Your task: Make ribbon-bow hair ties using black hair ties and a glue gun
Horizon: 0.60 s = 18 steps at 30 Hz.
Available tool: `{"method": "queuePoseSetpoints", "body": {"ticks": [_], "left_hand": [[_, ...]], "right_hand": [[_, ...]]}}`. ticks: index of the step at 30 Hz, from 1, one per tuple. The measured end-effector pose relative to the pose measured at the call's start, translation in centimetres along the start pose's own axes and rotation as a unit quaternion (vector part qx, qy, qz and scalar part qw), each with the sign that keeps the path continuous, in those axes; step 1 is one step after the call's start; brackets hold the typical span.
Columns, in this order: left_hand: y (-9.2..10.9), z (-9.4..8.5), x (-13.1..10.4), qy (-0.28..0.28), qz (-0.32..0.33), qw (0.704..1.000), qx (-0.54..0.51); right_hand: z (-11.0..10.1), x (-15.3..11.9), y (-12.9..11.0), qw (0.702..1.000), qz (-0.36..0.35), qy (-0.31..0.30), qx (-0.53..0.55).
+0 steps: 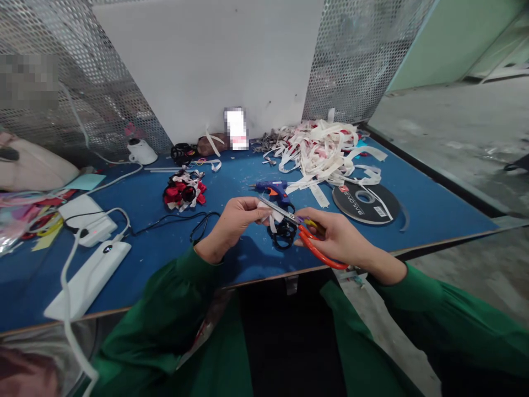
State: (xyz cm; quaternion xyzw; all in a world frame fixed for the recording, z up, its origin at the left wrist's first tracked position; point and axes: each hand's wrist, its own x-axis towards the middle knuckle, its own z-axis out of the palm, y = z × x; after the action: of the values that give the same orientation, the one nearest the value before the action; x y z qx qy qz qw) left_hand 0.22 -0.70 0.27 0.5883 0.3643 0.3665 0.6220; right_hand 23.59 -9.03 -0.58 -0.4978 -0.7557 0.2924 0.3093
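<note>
Pinched between the fingers of my left hand (pixel 237 218) is a small piece of white ribbon (pixel 273 216), with a short tail hanging down. My right hand (pixel 336 237) is closed round a pair of scissors (pixel 316 245) with orange-red handles. Their metal blades point left and lie against the ribbon by my left fingertips; whether they are fully closed I cannot make out. Something yellow also shows at my right fingers. Just beyond the blades lies a blue glue gun (pixel 273 187), and beneath my hands is a coil of black cable (pixel 283 237).
Red, black and white ribbon flowers (pixel 184 190) lie left of centre on the blue table (pixel 231 259). A heap of white ribbon (pixel 322 146) and a black BAILONG reel (pixel 366 203) are at the right. White power bank (pixel 88 281), adapter and cords occupy the left; a lit phone (pixel 236 128) stands behind.
</note>
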Motion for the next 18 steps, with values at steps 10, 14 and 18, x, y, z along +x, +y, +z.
{"method": "queuePoseSetpoints", "body": {"ticks": [10,14,18], "left_hand": [[0.19,-0.12,-0.07,-0.023,0.002,1.0,0.002],[0.09,-0.21,-0.1,-0.024,0.006,1.0,0.008],[0.25,-0.22,-0.18,-0.025,0.025,0.999,0.042]], "right_hand": [[0.03,-0.51,0.03,1.0,-0.006,-0.004,-0.016],[0.2,-0.64,0.19,1.0,-0.002,0.001,-0.008],[0.22,-0.75,0.04,1.0,0.005,0.012,-0.019]]}}
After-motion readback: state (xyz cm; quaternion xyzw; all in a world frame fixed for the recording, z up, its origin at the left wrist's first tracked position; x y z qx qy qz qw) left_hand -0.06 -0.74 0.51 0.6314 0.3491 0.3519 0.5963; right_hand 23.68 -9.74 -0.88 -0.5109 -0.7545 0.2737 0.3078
